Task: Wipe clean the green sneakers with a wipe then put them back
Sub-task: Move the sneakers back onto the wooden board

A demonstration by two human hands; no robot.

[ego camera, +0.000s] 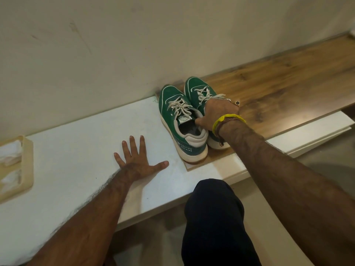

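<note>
At frame centre, both green sneakers [189, 116] are pinched together at their collars by the right hand [217, 114] for carrying; the left hand [137, 160] is spread flat on the white ledge [76, 135] as a brace.

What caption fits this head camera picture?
Right hand grips both green lace-up sneakers together while the left hand rests flat on the white ledge.
</note>
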